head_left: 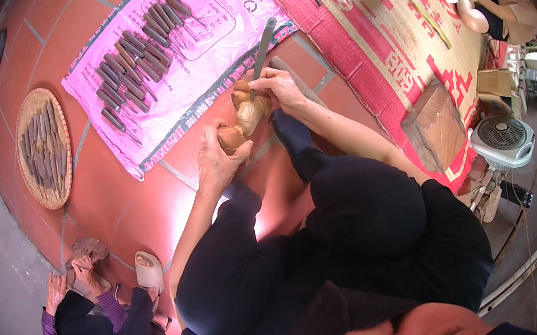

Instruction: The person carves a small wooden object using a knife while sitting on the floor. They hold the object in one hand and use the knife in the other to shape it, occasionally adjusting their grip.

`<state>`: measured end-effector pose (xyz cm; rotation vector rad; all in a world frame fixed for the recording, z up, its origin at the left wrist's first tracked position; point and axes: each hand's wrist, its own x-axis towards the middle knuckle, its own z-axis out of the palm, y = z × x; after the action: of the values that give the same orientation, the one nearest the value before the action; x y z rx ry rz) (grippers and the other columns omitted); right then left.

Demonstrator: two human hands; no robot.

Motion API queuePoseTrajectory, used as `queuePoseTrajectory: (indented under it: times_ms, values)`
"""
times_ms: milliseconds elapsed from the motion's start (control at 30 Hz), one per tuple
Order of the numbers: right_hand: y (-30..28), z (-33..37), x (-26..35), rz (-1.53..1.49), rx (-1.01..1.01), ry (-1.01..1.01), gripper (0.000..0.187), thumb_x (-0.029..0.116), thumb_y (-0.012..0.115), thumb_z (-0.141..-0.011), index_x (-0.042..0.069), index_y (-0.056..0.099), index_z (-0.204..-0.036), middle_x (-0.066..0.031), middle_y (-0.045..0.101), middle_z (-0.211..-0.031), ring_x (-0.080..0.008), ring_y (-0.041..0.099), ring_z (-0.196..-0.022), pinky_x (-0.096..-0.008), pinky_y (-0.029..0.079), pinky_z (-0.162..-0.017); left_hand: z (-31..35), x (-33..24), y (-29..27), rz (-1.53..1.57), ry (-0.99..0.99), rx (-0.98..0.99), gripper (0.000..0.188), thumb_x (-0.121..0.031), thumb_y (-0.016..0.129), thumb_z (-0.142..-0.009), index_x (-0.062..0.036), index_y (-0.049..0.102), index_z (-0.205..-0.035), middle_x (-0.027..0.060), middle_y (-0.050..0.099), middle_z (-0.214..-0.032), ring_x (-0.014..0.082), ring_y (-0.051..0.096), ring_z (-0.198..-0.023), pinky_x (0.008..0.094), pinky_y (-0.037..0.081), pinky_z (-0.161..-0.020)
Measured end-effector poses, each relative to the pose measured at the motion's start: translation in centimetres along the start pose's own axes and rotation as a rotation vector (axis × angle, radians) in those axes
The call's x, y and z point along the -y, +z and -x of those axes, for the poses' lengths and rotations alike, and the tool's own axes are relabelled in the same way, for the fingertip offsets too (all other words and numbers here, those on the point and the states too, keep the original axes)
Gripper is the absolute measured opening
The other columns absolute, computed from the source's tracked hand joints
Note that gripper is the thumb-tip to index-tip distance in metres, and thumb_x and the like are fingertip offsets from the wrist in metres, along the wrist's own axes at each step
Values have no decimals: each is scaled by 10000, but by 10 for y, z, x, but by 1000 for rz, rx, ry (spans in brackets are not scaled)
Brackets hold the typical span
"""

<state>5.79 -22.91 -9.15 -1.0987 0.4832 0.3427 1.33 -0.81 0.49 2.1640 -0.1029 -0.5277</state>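
My left hand (214, 155) grips the near end of a rounded, light-brown carved wooden piece (250, 117) with several bulging lobes. It is held low over the tiled floor, between my feet. My right hand (280, 89) is closed round the lower part of a long, flat grey metal tool (263, 47), a file or a chisel. That tool slants up and away from the hand, and its lower end meets the wood's far side. Fingers hide the exact contact. Beyond my hands, several dark-handled carving tools (132, 60) lie in rows on a pink printed sack (197, 61).
A round woven tray (68, 173) of brown sticks or handles stands at left. Right are a red-and-straw mat (394, 42), a wooden block (436, 125) and a white fan (503, 136). One person (110, 330) sits lower left, another (498, 8) upper right.
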Motion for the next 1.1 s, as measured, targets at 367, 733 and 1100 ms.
queuePoseTrajectory:
  times_ms: [367, 733, 1100]
  values:
    - [14, 13, 7, -108, -45, -50, 112, 75, 750, -735, 20, 674, -797, 0, 589, -728, -113, 546, -671, -250, 438, -651, 0, 5, 7, 21, -6, -55, 638, -287, 803, -701, -75, 487, -1214, 176, 560, -1110, 326, 582, -1024, 422, 472, -885]
    - [24, 18, 14, 22, 116, -99, 142, 83, 727, -760, 2, 681, -866, -72, 656, -976, -174, 617, -969, -315, 460, -915, -2, 15, 6, 137, 4, -57, 630, -315, 775, -718, -45, 478, -1203, 155, 536, -1090, 274, 557, -1005, 395, 454, -885]
    - [25, 11, 3, 157, 127, -207, 117, 96, 753, -746, 29, 657, -731, -25, 611, -869, -119, 577, -824, -263, 446, -676, -4, 10, 7, 140, 4, -40, 635, -298, 780, -721, -44, 475, -1216, 146, 528, -1095, 260, 551, -1012, 389, 453, -891]
